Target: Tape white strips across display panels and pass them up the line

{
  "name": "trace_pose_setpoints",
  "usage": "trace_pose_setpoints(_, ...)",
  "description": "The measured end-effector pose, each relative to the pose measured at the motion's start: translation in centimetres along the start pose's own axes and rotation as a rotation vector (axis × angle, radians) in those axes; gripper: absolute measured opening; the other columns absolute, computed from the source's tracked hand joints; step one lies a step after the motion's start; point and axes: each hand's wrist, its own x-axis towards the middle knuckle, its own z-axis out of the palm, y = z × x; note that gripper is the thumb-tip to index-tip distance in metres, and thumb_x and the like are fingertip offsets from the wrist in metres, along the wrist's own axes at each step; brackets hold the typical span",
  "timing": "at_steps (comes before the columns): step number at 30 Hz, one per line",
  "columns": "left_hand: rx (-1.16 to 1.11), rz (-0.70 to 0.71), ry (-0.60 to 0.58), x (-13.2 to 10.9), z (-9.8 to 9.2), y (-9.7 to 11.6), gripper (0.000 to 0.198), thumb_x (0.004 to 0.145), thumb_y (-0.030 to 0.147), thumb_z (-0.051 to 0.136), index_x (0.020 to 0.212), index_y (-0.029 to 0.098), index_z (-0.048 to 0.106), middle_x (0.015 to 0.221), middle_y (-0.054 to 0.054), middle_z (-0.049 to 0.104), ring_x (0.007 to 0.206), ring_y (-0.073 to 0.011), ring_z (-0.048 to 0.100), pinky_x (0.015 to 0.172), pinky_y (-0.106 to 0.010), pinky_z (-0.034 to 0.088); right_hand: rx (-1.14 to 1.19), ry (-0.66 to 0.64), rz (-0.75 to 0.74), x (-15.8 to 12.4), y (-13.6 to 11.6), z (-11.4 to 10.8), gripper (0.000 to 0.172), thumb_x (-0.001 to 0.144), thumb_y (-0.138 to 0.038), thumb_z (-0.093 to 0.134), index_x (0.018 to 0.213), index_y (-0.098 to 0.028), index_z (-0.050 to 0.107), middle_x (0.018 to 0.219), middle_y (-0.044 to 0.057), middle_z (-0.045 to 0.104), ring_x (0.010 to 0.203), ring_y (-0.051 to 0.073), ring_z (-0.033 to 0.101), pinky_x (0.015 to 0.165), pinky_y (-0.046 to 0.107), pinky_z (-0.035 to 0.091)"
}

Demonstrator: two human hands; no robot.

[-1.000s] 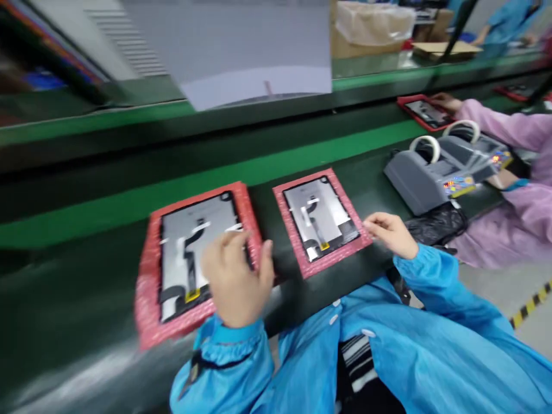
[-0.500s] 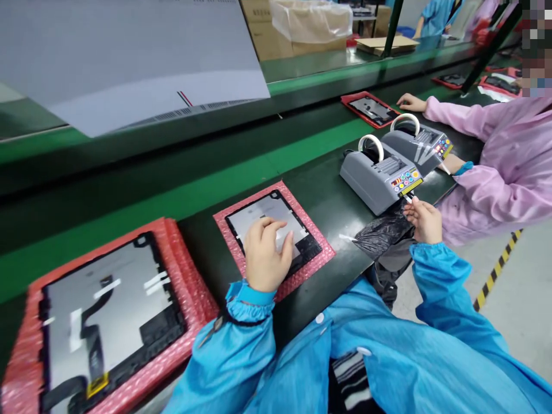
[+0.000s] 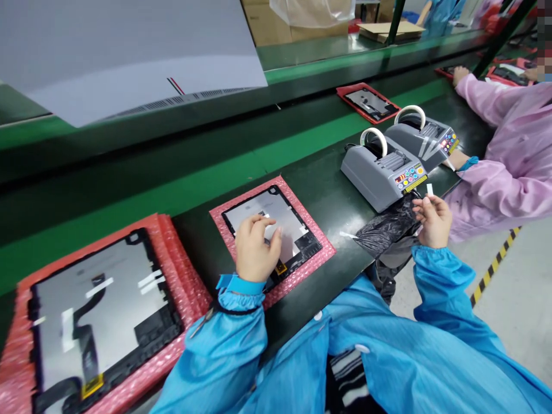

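Note:
My left hand [image 3: 256,248] rests with curled fingers on a dark-framed tablet display panel [image 3: 276,215], which lies on a red bubble-wrap mat [image 3: 313,253]. Pieces of white tape show beside my fingers. My right hand [image 3: 433,221] is raised over a crumpled black plastic bag [image 3: 388,227], with a small white tape strip [image 3: 430,188] standing at its fingertips. A larger display panel [image 3: 99,305], marked with white strips and a yellow label, lies on red bubble wrap [image 3: 185,282] to my left.
Two grey tape dispensers [image 3: 382,169] [image 3: 425,138] stand on the dark workbench [image 3: 332,184], right of the mat. A co-worker's pink sleeve [image 3: 509,178] reaches past them. Another panel in a red tray [image 3: 368,103] lies farther along. A large grey sheet [image 3: 129,52] hangs above.
My right hand has moved away from the dispenser, up and to the right, with the white strip now above its fingertips. The co-worker's hand has moved farther along the bench.

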Motion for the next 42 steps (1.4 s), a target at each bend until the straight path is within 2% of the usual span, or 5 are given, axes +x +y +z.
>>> trace_pose_setpoints(13,-0.026,0.035,-0.053,0.5,0.7,0.9,0.018,0.088,0.031,0.051,0.093,0.017,0.061,0.103,-0.013,0.058,0.102,-0.0290,0.058,0.092,-0.047,0.049,0.013,0.007,-0.043,2.0,0.7,1.1,0.063,0.048,-0.031,0.084,0.093,-0.023,0.042,0.062,-0.006,0.066,0.052,0.011,0.057,0.043,0.017,0.035)
trace_pose_setpoints(21,-0.271,0.063,-0.231,0.3,-1.7,5.7,0.014,0.090,0.029,0.056,0.093,0.020,0.065,0.097,-0.008,0.064,0.094,-0.0224,0.062,0.089,-0.039,0.051,-0.035,0.063,-0.254,0.7,-0.2,0.4,0.060,0.056,-0.034,0.083,0.093,-0.025,0.036,0.061,-0.011,0.062,0.055,0.011,0.058,0.059,0.024,0.046)
trace_pose_setpoints(27,-0.529,0.150,-0.304,2.2,-1.5,9.1,0.017,0.090,0.034,0.063,0.093,0.019,0.070,0.092,-0.007,0.071,0.089,-0.0190,0.065,0.085,-0.034,0.051,-0.112,-0.481,-0.318,-5.4,-5.1,2.9,0.052,0.073,-0.029,0.080,0.104,-0.028,0.038,0.075,-0.006,0.067,0.067,0.015,0.064,0.068,0.031,0.051)
trace_pose_setpoints(31,-0.588,0.182,-0.235,3.1,-0.7,8.8,0.018,0.085,0.034,0.070,0.088,0.016,0.069,0.086,-0.006,0.071,0.085,-0.0175,0.064,0.083,-0.032,0.050,-0.175,-0.795,-0.297,-7.7,-5.3,6.6,0.050,0.076,-0.033,0.078,0.108,-0.027,0.039,0.079,-0.002,0.066,0.068,0.017,0.065,0.066,0.034,0.053)
trace_pose_setpoints(42,-0.646,-0.245,-0.209,1.4,-1.4,4.5,0.019,0.084,0.028,0.069,0.070,0.016,0.064,0.073,-0.001,0.067,0.069,-0.0123,0.058,0.067,-0.025,0.046,-0.141,-1.088,-0.167,-9.3,-2.8,13.4,0.053,0.078,-0.044,0.077,0.108,-0.028,0.036,0.089,0.001,0.069,0.080,0.020,0.071,0.074,0.036,0.059)
